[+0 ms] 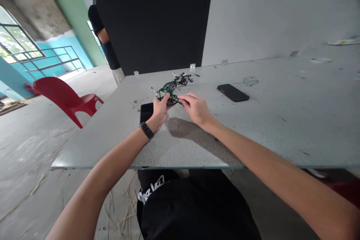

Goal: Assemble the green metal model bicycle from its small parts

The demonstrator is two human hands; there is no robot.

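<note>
My left hand (161, 111) is closed around a small green model bicycle (170, 99), its thumb pressed on the frame. The silvery handlebar points up and to the left, while a wheel faces right. My right hand (195, 107) has its thumb and fingers pinched at the rear edge of that wheel. Whether a tiny part sits between those fingertips is too small to make out. Just behind, a second model bicycle (182, 79), dark with silvery parts, stands on the table near another green piece.
A black phone (233, 92) lies right of my hands, and a dark flat device (146, 112) lies partly under my left wrist. Black and grey panels (157, 22) rise behind the glass-topped table (281, 127). A red chair (67, 97) and a standing person (105, 37) are at left.
</note>
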